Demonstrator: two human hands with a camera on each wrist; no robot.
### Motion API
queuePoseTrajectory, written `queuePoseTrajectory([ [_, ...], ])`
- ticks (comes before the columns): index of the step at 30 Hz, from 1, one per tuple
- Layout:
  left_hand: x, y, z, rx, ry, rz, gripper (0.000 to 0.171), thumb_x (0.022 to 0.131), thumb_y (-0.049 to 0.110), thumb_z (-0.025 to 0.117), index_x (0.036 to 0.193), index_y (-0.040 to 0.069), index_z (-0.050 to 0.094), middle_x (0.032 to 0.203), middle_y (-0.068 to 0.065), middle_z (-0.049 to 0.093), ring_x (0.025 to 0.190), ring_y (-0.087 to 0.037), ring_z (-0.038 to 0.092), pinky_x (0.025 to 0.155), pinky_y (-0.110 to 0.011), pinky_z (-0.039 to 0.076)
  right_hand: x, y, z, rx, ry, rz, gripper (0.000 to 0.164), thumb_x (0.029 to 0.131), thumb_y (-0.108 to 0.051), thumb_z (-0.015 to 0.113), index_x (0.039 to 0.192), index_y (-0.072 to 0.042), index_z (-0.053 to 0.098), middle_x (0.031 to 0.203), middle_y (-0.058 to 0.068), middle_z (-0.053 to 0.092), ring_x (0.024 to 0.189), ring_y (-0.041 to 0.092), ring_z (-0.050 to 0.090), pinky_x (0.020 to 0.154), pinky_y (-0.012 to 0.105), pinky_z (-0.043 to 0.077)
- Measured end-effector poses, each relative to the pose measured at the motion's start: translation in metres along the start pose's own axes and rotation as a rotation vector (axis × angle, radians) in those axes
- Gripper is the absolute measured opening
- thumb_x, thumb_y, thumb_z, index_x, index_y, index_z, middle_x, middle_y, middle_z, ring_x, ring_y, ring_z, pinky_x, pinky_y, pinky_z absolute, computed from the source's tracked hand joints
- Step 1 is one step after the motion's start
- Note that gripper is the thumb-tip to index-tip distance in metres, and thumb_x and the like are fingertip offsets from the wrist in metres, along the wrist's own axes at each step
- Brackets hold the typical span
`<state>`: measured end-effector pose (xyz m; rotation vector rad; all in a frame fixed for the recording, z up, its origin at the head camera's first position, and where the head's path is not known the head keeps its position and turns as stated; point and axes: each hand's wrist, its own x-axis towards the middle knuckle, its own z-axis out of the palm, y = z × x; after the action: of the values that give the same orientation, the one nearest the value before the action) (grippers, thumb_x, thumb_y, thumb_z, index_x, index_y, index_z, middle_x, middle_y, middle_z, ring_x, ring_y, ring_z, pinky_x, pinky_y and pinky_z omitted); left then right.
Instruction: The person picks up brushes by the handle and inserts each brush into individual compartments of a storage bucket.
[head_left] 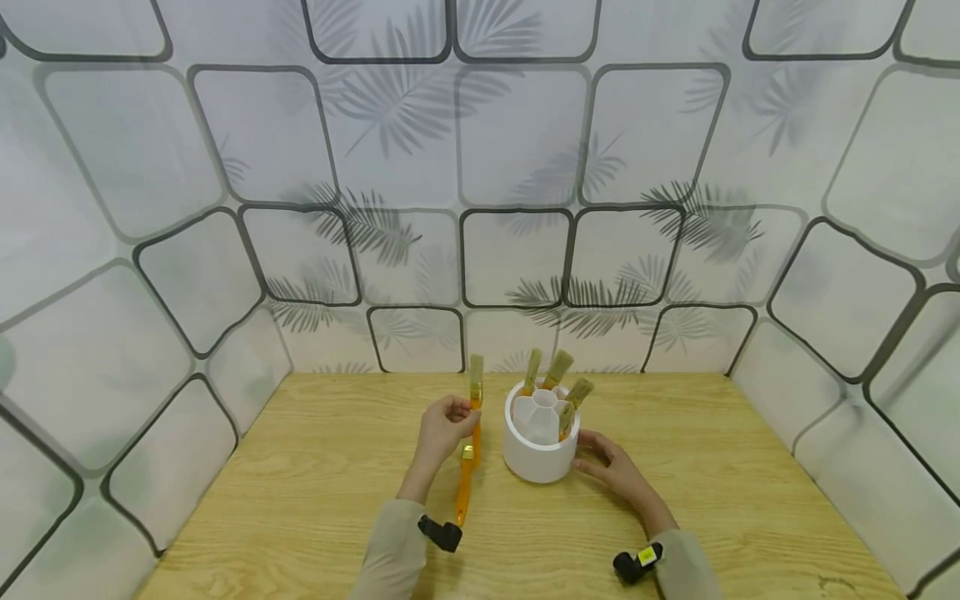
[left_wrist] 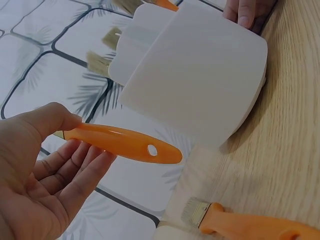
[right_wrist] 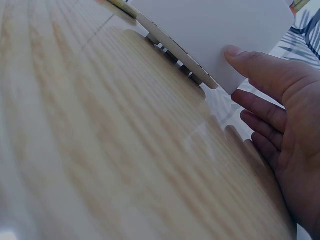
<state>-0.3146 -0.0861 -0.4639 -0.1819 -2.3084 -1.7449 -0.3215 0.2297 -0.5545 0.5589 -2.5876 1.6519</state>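
Note:
My left hand (head_left: 444,429) pinches a paintbrush (head_left: 476,400) between thumb and fingers, bristles up. In the left wrist view its orange handle (left_wrist: 125,142), with a hole near the end, points toward a white round holder (head_left: 540,458). Several brushes with pale bristles (head_left: 558,367) stand in the holder's compartments, around a central tube (head_left: 544,398). At the holder's right side is my right hand (head_left: 611,471); in the right wrist view its thumb (right_wrist: 260,67) rests on the white wall while the other fingers are loosely bent by the lower edge.
Another orange-handled paintbrush (head_left: 464,492) lies on the wooden table (head_left: 300,483), in front of the held one. A patterned curtain (head_left: 517,258) surrounds the table at the back and on both sides.

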Motion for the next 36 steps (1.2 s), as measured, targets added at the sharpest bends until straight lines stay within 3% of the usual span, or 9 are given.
queuePoseTrajectory([
  [6,0.001,0.002,0.004,-0.030,0.023,0.011,0.017,0.079,0.008,0.072,0.087,-0.003,0.064,0.078,-0.012,0.064,0.066,-0.011,0.057,0.057,-0.020,0.053,0.000,0.000,0.001,0.001,0.005,-0.021,0.053,0.084,-0.022,0.069,0.131,-0.009,0.049,0.127,0.012,0.055,0.122,0.031,0.047,0.102,0.047,0.035],
  [17,0.002,0.006,0.006,-0.070,0.053,0.013,0.018,0.078,0.008,0.073,0.087,-0.004,0.064,0.079,-0.012,0.064,0.067,-0.010,0.058,0.056,-0.017,0.052,0.000,0.002,0.001,-0.033,0.015,-0.037,0.051,0.084,-0.024,0.069,0.130,-0.010,0.051,0.126,0.010,0.057,0.120,0.023,0.049,0.101,0.036,0.038],
  [25,-0.011,0.040,0.001,-0.088,0.057,0.090,0.019,0.078,-0.001,0.069,0.089,-0.013,0.060,0.080,-0.024,0.063,0.072,-0.022,0.060,0.057,-0.017,0.052,0.000,0.002,0.001,-0.018,0.013,-0.019,0.051,0.083,-0.026,0.070,0.129,-0.013,0.052,0.126,0.008,0.057,0.120,0.021,0.049,0.102,0.034,0.037],
  [28,-0.012,0.043,0.002,-0.079,0.065,0.102,0.019,0.078,-0.001,0.069,0.090,-0.013,0.061,0.081,-0.024,0.063,0.073,-0.025,0.061,0.058,-0.016,0.051,0.000,0.001,0.001,-0.022,0.010,-0.029,0.051,0.084,-0.024,0.069,0.130,-0.011,0.051,0.126,0.010,0.057,0.120,0.023,0.049,0.102,0.038,0.038],
  [30,-0.011,0.042,0.002,-0.082,0.072,0.120,0.018,0.078,-0.001,0.069,0.089,-0.013,0.060,0.080,-0.024,0.063,0.072,-0.025,0.061,0.058,-0.016,0.051,0.000,0.001,0.001,-0.020,0.012,-0.027,0.051,0.084,-0.022,0.069,0.130,-0.010,0.051,0.126,0.011,0.057,0.120,0.024,0.049,0.101,0.040,0.038],
  [36,0.003,0.017,0.009,-0.085,0.098,0.121,0.017,0.078,0.005,0.072,0.087,-0.006,0.063,0.079,-0.017,0.065,0.070,-0.014,0.059,0.058,-0.017,0.052,0.002,0.004,0.001,-0.028,0.016,-0.025,0.053,0.084,-0.021,0.069,0.131,-0.007,0.049,0.127,0.013,0.056,0.121,0.029,0.048,0.101,0.043,0.038],
])
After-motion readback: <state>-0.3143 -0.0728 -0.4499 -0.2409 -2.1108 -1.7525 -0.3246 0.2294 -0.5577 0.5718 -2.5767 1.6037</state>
